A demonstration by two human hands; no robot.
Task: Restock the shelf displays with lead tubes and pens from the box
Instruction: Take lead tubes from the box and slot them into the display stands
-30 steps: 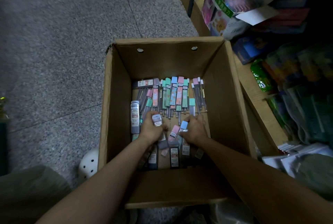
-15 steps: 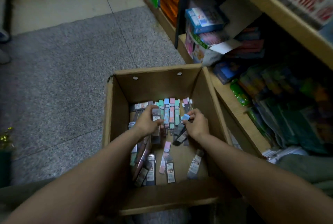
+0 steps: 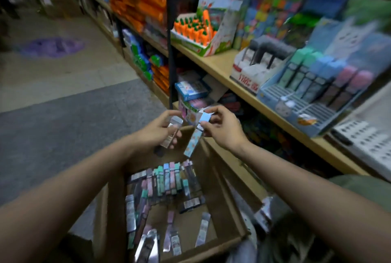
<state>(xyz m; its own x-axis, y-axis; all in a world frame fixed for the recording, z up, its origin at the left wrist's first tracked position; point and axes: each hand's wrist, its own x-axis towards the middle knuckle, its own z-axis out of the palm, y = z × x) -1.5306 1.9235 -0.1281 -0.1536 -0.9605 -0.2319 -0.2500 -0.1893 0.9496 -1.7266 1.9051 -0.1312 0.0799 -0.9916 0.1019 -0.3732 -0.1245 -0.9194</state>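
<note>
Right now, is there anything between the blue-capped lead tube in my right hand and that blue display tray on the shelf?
Nothing visible blocks it. The right hand pinches the blue-capped lead tube above the box, and the space up and to the right to the blue display tray on the shelf looks open.

Dim indoor light; motion blur smears everything around the brown cardboard box, and shelves above it bow from wide-angle distortion.
</note>
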